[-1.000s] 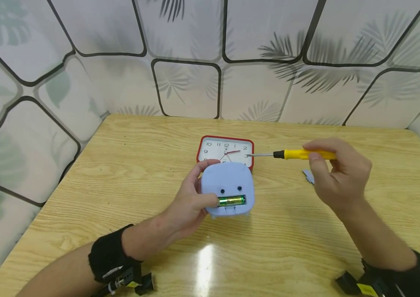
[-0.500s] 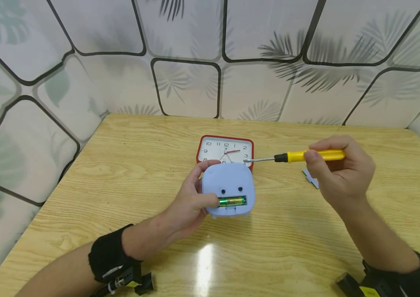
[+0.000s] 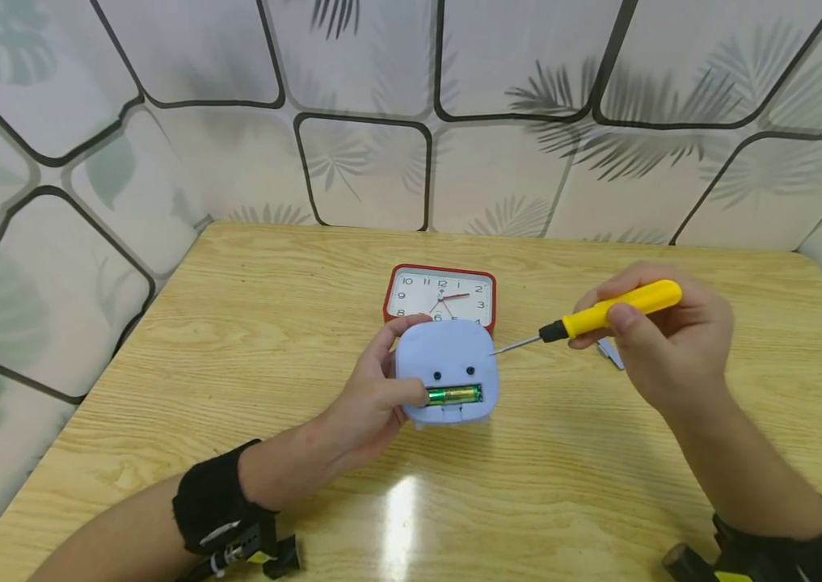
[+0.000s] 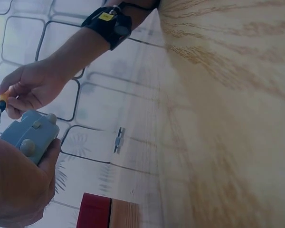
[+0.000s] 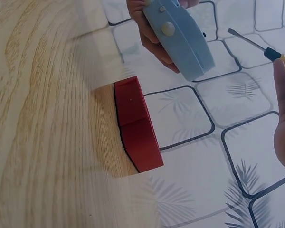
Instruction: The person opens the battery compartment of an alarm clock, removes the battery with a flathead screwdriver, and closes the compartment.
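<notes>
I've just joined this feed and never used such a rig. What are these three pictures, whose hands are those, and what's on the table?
No machine here: a person with cameras on the head and on each wrist. The head view looks down at a wooden table. The left hand grips a pale blue clock, back up, with a green battery showing. The right hand holds a yellow screwdriver, tip near the clock's edge. Behind lies a red clock, face up, and a small grey piece. The wrist views show the same things from the side.

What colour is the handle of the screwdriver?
Bright yellow, with a black collar near the shaft. The screwdriver handle shows best in the head view.
</notes>
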A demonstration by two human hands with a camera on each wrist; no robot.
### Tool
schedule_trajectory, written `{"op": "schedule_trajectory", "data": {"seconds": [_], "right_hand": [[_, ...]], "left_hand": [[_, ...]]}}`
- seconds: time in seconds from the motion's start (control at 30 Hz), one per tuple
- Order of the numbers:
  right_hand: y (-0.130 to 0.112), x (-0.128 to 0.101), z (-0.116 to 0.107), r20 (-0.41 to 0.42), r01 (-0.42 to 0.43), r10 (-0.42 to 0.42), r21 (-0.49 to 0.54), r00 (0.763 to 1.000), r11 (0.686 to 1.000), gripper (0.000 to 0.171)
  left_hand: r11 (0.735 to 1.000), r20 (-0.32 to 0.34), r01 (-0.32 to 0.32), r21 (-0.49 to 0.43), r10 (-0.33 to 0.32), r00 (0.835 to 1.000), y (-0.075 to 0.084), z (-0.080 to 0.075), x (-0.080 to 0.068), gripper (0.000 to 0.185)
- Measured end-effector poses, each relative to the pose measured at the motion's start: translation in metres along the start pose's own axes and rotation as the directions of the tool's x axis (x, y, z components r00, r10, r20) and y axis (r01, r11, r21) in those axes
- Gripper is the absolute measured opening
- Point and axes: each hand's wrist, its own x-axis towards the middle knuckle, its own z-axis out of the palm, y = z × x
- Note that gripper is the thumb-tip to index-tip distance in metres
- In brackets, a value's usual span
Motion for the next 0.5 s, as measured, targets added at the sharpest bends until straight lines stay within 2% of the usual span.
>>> {"op": "schedule_trajectory", "data": {"seconds": [0.1,0.23,0.33,0.5], "right_hand": [[0.0012,-0.0003,0.0015,0.084,-0.018,0.013,0.053,0.996,0.998,0.016],[0.0010,-0.0001,0.0029,0.205,-0.061,0.037,0.113,0.978,0.992,0.017],[0.0001,0.0007,0.0041,0.264,-0.080,0.051,0.100,0.963,0.992,0.019],[-0.0021,0.0010,0.0063,0.306,-0.085,0.071,0.033,0.949,0.996,0.020]], "left_hand": [[1.000,0.002,-0.003,0.000,0.003,1.000,-0.0002,-0.0001,0.0000,0.084],[1.000,0.009,-0.013,0.000,0.013,1.000,-0.0009,-0.0003,0.0000,0.084],[1.000,0.015,-0.021,0.003,0.021,1.000,-0.0015,-0.0006,-0.0002,0.083],[1.000,0.008,-0.023,0.006,0.022,1.000,-0.0017,-0.0010,-0.0002,0.082]]}}
